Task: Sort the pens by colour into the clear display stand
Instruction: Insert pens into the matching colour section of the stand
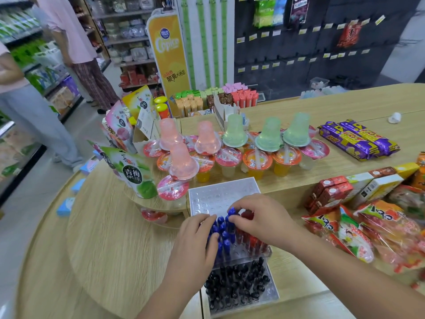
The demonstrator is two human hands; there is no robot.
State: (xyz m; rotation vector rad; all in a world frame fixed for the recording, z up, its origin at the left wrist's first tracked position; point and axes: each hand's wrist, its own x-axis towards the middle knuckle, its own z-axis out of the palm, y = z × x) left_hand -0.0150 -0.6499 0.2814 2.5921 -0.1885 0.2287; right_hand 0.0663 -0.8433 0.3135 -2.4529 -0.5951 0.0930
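Head camera, lower centre of frame: a clear display stand [207, 199] sits on a wooden counter [115, 226]. Black pens [236, 284] are packed upright in its nearest section, with blue pens [224, 238] at middle left, red pens [253, 242] at middle right and bare holes in the rows above. The person's right hand [262, 217] pinches the cap of one blue pen [231, 212] standing among its group. The left hand [193, 247] lies over the blue pens; whether it grips any cannot be told. Jelly cups [230, 155] crowd the counter beyond.

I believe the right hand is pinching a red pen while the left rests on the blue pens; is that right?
Not quite: the head view shows the right hand pinching a blue pen; the left hand rests on the blue pens.
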